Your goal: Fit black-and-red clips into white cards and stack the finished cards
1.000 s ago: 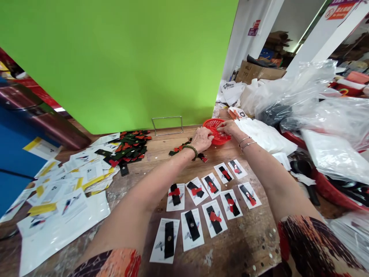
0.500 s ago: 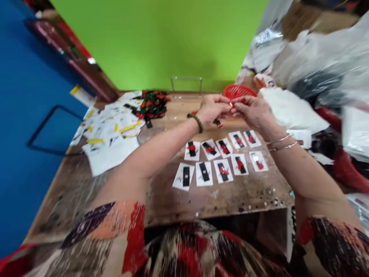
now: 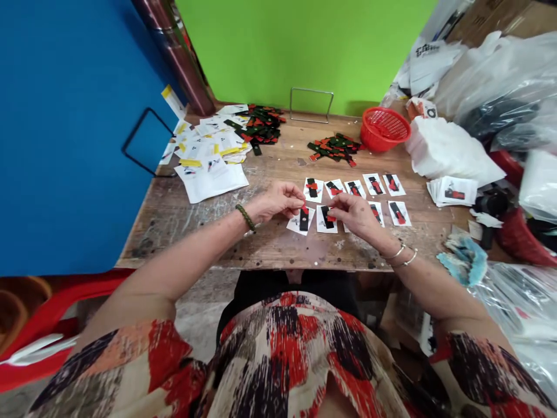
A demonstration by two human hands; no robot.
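Observation:
My left hand (image 3: 281, 201) pinches a small red piece (image 3: 304, 207) just above the black strip (image 3: 303, 221) on the leftmost card of the near row. My right hand (image 3: 354, 213) has thumb and forefinger closed on another small red piece (image 3: 331, 217), over the black strip (image 3: 325, 217) of the neighbouring card. Two rows of small white cards lie on the table, each visible one bearing a black strip. Red pieces lie across the strips in the far row, as on the far-left card (image 3: 311, 187). My right hand partly hides the near row.
A red plastic basket (image 3: 385, 130) stands at the back beside a pile of black and red strips (image 3: 334, 148). A larger pile (image 3: 263, 125) lies behind, next to scattered printed papers (image 3: 213, 178). To the right are stacked cards (image 3: 452, 191) and white sheets (image 3: 456, 152).
Both hands have come from near the basket, where they met around a small red piece, down to the near row's left cards. They are now apart, each pinching a red piece.

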